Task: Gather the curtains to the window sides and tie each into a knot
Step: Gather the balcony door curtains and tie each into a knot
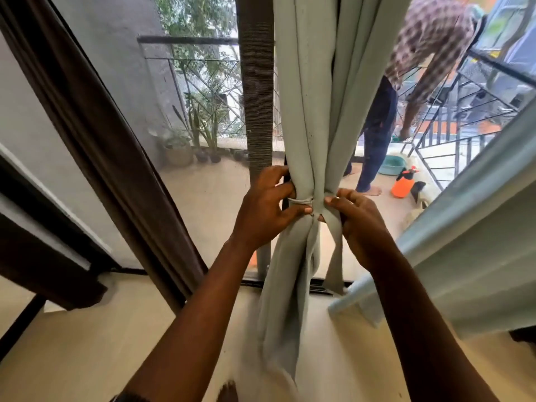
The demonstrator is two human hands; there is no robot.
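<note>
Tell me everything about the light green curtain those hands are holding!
The pale green curtain is soft-looking cloth hanging in long folds. A thin band cinches it at the middle; below, it spreads loose toward the floor. The left hand curls round the bunch, and the right hand pinches a matching flat strip dangling beside it.

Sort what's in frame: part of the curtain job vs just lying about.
Job: left hand gripping the pale green curtain; right hand pinching the tie strip; brown curtain; second pale curtain at right.
Lying about: orange spray bottle; teal basin; potted plants; person on the balcony.
</note>
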